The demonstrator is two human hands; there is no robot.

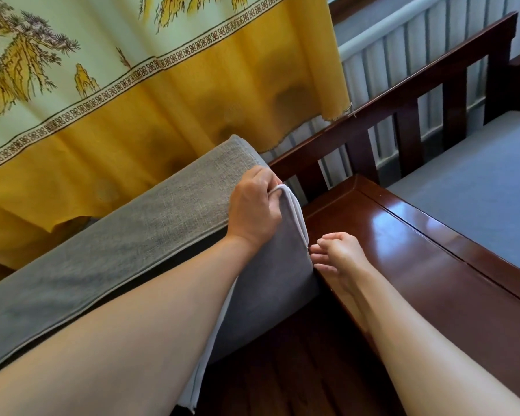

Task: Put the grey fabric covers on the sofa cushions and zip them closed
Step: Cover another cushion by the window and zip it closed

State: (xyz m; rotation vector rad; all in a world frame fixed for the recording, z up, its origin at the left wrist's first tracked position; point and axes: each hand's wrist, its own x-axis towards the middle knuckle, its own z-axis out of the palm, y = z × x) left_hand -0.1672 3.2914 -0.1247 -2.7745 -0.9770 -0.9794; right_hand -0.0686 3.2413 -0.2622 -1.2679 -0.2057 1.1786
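Observation:
A long sofa cushion (108,235) in a grey woven fabric cover lies tilted across the left of the view, its end toward the middle. My left hand (254,205) grips the cover's open end (291,205), pinching its pale folded edges together at the cushion's upper corner. My right hand (339,253) is just right of that end seam, fingers curled and fingertips together at the edge of the fabric. Whether they pinch a zip pull is hidden. The smooth grey end of the cover (270,283) hangs down between my forearms.
A dark polished wooden sofa frame (433,235) runs along the right, with a slatted backrest (403,121) behind. Another grey cushion (478,181) lies on the seat at far right. A yellow and cream patterned curtain (132,85) hangs behind the cushion, with a radiator (403,46) beside it.

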